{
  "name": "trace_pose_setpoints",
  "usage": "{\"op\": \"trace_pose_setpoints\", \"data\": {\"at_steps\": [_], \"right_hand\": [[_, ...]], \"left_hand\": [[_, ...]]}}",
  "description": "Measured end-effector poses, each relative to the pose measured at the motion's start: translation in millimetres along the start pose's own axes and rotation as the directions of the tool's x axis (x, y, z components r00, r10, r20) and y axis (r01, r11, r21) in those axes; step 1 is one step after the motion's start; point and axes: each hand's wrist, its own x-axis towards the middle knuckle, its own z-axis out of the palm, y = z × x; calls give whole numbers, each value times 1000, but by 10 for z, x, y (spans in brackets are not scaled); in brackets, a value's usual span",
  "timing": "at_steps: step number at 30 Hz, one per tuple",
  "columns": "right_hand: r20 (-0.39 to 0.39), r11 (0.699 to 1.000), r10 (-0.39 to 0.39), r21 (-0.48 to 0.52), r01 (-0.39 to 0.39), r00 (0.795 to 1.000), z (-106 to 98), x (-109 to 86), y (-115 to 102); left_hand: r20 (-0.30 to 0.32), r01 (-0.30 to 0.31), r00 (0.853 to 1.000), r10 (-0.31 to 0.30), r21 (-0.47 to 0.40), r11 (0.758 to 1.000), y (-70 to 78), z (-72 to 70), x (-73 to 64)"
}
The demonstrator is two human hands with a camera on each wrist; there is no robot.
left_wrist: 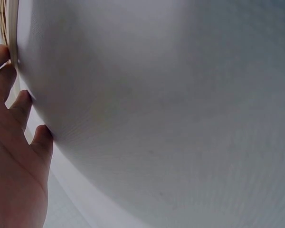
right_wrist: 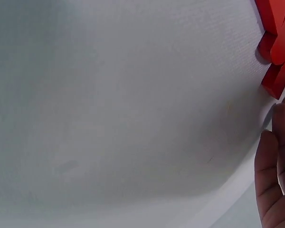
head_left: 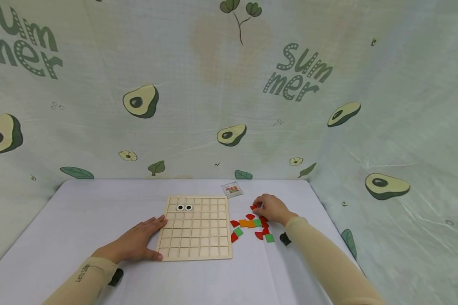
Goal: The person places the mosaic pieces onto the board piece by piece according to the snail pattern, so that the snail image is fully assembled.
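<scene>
A light wooden grid board [head_left: 200,231] lies on the white table, with two white-and-black eye pieces [head_left: 180,207] in its upper cells. Beside its left edge, my left hand [head_left: 137,241] rests with fingers and thumb spread, touching the board's rim; the left wrist view shows its fingers [left_wrist: 21,111] at that rim. My right hand [head_left: 272,208] pinches a red quarter-circle piece [head_left: 253,207] above the group of pieces. In the right wrist view its fingers [right_wrist: 267,161] are near several red pieces [right_wrist: 281,45], and the pinched piece cannot be made out.
Right of the board lie several red, orange [head_left: 247,223] and green tiles [head_left: 269,238]. A small picture card [head_left: 232,189] lies behind the board's right corner. Black devices sit at both wrists. A printed cloth [head_left: 183,106] hangs along the table's back and right sides.
</scene>
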Motion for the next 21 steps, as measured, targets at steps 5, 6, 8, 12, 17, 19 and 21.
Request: {"op": "trace_pose_setpoints", "data": {"at_steps": [5,6,8,12,17,19,21], "right_hand": [[0,999,-7,41,7,1000,6,-14,22],[3,999,-11,47,11,1000,6,-18,23],[4,999,-22,43,21,1000,8,-24,15],[1,999,-39,8,39,999,19,-35,-6],[7,999,-32,-3,32,999,30,-28,-11],[14,1000,-26,5,26,1000,24,-25,-8],[21,1000,-21,11,20,1000,17,-23,-4]], "left_hand": [[-4,-14,1000,14,-4,1000,-9,-5,-9],[-4,-15,1000,15,-5,1000,-11,-6,-12],[-4,-16,1000,16,-4,1000,-13,-4,-13],[-1,-9,1000,9,-4,1000,-8,2,-14],[-9,-12,1000,12,-5,1000,-5,1,-14],[-10,-13,1000,13,-2,1000,-10,3,-13],[-9,-15,1000,15,-2,1000,-17,5,-12]]}}
